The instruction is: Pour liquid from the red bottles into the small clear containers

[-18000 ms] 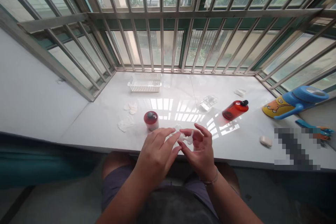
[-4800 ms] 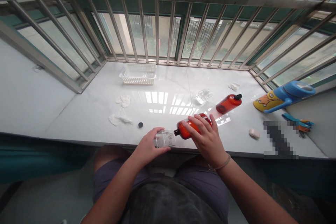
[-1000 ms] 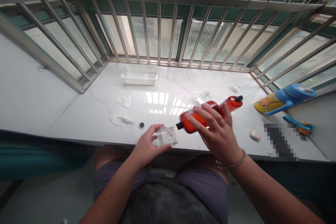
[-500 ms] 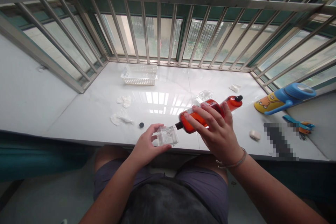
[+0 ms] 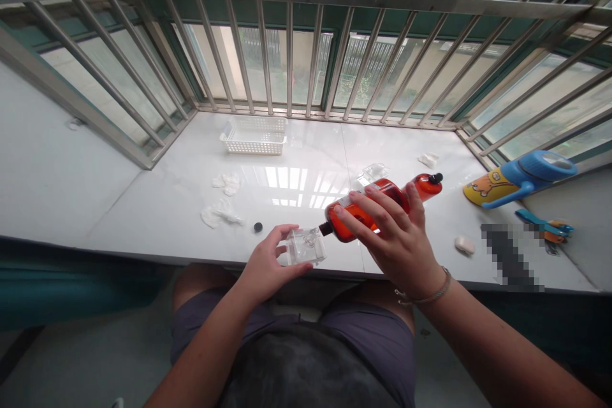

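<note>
My left hand (image 5: 268, 264) is closed around a small clear plastic box (image 5: 306, 247) near the sill's front edge, thumb along its near side. My right hand (image 5: 394, 233) grips an orange-red bottle (image 5: 351, 217) from above. The bottle is tilted well over, its black neck pointing down-left at the box's right end. Whether liquid is running out is too fine to tell. Behind my right fingers lies a second orange-red bottle (image 5: 425, 187) with a black cap. A small round black cap (image 5: 258, 227) rests left of the box.
A white perforated basket (image 5: 253, 143) stands at the back left. Crumpled tissues (image 5: 222, 213) lie at left, with another tissue (image 5: 428, 159) at back right. Clear crumpled plastic (image 5: 373, 173) sits behind the bottles. At right are a blue-yellow flask (image 5: 516, 182), a whitish lump (image 5: 464, 245) and a blue-orange tool (image 5: 545, 226).
Almost nothing differs. Both hands hold the box and the tilted bottle in the same places, and the view has shifted very slightly.
</note>
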A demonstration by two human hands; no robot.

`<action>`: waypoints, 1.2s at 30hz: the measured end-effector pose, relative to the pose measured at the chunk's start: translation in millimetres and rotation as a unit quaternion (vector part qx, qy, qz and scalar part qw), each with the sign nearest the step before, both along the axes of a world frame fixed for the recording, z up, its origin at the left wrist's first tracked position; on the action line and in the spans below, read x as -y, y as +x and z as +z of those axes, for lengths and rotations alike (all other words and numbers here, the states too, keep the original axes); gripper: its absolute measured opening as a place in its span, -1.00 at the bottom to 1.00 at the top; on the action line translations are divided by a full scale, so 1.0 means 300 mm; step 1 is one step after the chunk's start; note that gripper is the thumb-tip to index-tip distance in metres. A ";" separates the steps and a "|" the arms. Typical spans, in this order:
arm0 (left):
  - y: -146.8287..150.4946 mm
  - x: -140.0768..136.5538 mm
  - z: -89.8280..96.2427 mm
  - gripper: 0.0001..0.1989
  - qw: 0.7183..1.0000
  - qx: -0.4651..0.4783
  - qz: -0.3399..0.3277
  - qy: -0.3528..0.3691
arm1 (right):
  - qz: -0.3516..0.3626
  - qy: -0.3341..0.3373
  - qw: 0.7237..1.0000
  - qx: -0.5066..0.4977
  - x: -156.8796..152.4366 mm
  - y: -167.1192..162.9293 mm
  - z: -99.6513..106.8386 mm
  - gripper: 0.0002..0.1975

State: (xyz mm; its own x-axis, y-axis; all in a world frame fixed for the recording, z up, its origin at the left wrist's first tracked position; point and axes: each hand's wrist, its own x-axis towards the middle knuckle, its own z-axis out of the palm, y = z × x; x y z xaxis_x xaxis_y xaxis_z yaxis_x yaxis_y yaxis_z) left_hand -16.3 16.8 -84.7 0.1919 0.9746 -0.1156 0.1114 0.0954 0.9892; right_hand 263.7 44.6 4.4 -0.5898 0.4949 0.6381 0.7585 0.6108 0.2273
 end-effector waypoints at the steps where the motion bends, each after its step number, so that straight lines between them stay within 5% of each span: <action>1: 0.000 0.000 0.000 -0.24 1.000 0.000 0.000 0.000 | 0.001 0.001 1.000 0.001 0.000 -0.001 0.002 -0.45; 36: -0.004 -0.004 -0.005 -0.23 1.000 -0.005 0.012 -0.006 | 0.015 0.012 0.999 0.027 -0.024 -0.012 0.029 -0.40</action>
State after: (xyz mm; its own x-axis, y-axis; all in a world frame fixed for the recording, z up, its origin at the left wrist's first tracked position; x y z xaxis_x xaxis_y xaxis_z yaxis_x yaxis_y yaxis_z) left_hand -17.4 17.8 -86.2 0.1674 0.9775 -0.1287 0.1194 0.1094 0.9868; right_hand 260.1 51.8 13.1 -0.6384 0.4615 0.6160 0.7261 0.6266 0.2830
